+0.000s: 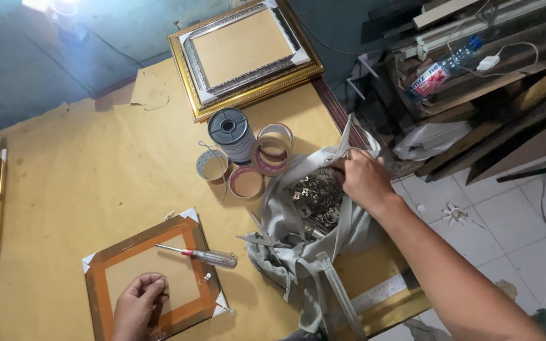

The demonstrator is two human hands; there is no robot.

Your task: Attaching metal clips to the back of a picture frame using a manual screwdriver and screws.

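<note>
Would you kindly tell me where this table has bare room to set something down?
The widest free patch of the brown-paper-covered table lies between the brown taped frame back and the stacked gold frames. It is crowded around the tape rolls, the grey cloth bag of metal hangers with the right hand, and the screwdriver.

You work under warm, fairly dim light, with a blown-out white glare patch (55, 7) at the top left. Your right forearm (456, 265) casts a soft shadow over the grey cloth bag (298, 252). The picture is sharp at the centre, with wide-angle bending at the edges.
</note>
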